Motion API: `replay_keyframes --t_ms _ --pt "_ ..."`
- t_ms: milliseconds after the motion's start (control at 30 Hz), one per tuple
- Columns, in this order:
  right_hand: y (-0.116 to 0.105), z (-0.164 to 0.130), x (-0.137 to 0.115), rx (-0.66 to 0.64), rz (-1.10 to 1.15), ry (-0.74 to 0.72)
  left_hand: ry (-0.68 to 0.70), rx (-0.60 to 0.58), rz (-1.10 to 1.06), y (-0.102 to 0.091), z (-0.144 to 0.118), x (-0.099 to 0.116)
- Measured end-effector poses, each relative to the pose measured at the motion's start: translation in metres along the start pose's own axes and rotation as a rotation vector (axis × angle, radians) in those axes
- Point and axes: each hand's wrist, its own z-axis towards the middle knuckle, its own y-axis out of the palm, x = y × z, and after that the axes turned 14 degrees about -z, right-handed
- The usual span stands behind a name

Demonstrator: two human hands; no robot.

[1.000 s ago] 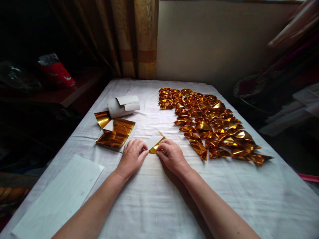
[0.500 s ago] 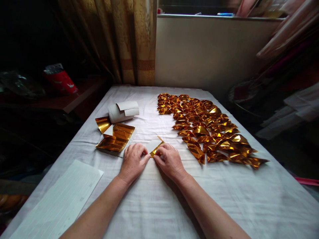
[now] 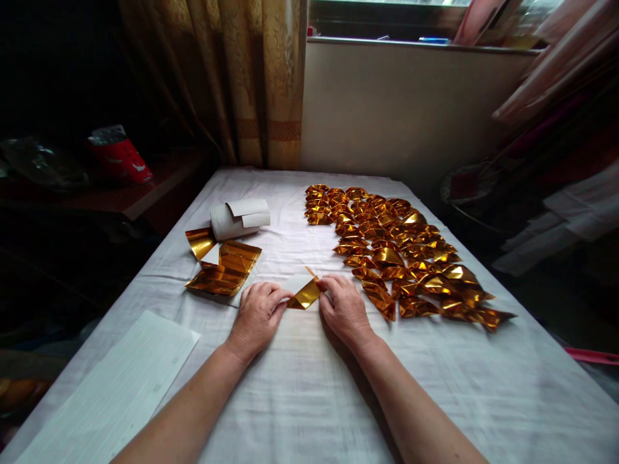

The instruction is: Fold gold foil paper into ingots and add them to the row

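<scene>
A small sheet of gold foil paper (image 3: 306, 295) lies on the cloth between my hands, partly folded, its pale side showing behind the gold fold. My left hand (image 3: 260, 312) pinches its left corner between thumb and fingers. At the opposite end, my right hand (image 3: 344, 309) has thumb and fingers closed on the right edge. Just beyond my left hand rests a stack of flat gold foil sheets (image 3: 236, 264). To the right are rows of folded gold foil pieces (image 3: 387, 254), puffed and pointed at the ends.
A white paper roll (image 3: 239, 219) stands behind the foil stack, on its side. A long pale lined sheet (image 3: 111, 393) lies at the left on the white tablecloth (image 3: 300, 399). A dark side table (image 3: 159, 187) holds a red container (image 3: 123, 160). A curtain (image 3: 261, 84) hangs behind.
My right hand has moved slightly right, away from my left. More of the gold fold now shows between them. The view has tilted up a little.
</scene>
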Motion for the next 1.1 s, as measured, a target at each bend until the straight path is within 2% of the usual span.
replay_keyframes --t_ms 167,300,533,667,900,1000,1100 --pt "-0.006 0.003 0.0 -0.075 -0.017 0.002 0.106 -0.007 0.073 -0.001 0.0 0.005" --pt "-0.01 0.005 0.006 -0.12 0.057 0.028 0.167 -0.01 0.151 -0.002 0.0 0.006" --pt "-0.011 0.003 0.016 -0.177 0.206 -0.013 0.138 -0.052 0.173 -0.006 0.001 0.013" --pt "-0.011 0.003 0.018 -0.155 0.183 -0.104 0.122 -0.031 0.219 -0.007 0.002 0.015" --pt "-0.027 0.005 0.003 -0.051 -0.1 -0.379 0.085 0.002 0.276 -0.005 0.0 0.01" --pt "-0.03 0.004 -0.004 -0.084 -0.1 -0.471 0.092 0.015 0.287 -0.004 -0.001 0.009" --pt "-0.026 0.002 -0.005 -0.167 -0.005 -0.508 0.102 -0.017 0.23 -0.002 -0.002 0.007"
